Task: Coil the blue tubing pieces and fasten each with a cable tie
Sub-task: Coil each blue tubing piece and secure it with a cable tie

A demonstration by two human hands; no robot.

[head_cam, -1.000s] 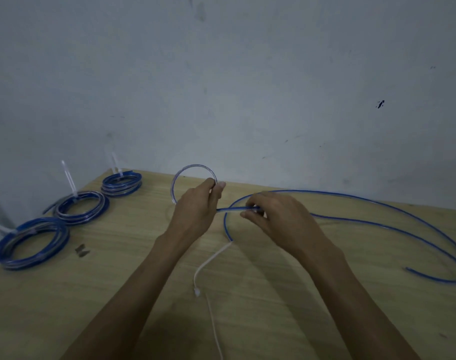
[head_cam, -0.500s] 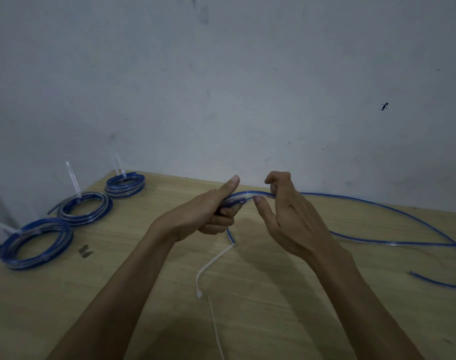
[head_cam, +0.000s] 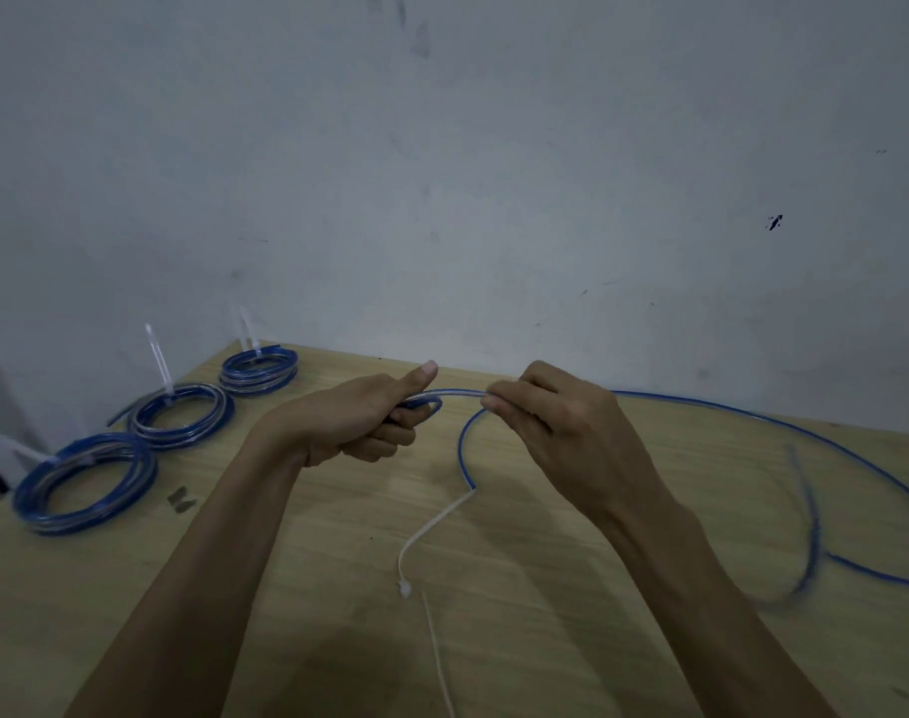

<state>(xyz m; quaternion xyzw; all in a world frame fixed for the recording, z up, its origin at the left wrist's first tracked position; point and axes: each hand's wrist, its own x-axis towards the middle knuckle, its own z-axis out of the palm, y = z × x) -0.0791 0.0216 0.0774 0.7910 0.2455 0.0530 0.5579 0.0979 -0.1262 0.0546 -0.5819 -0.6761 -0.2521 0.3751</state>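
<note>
Since a moment ago, when my right hand [head_cam: 561, 432] had let go with fingers spread, it has pinched the blue tubing [head_cam: 742, 414] again, fingertips pressed together on it. My left hand [head_cam: 359, 422] still grips the small started loop in a curled fist, thumb out. I judge another turn is being fed in. Most of the tubing trails loose over the table [head_cam: 571, 588]; a cable tie [head_cam: 431, 526] waits below.

Loose blue tubing [head_cam: 784, 432] sprawls over the right side; a white cable tie [head_cam: 431, 526] lies mid-table.
</note>
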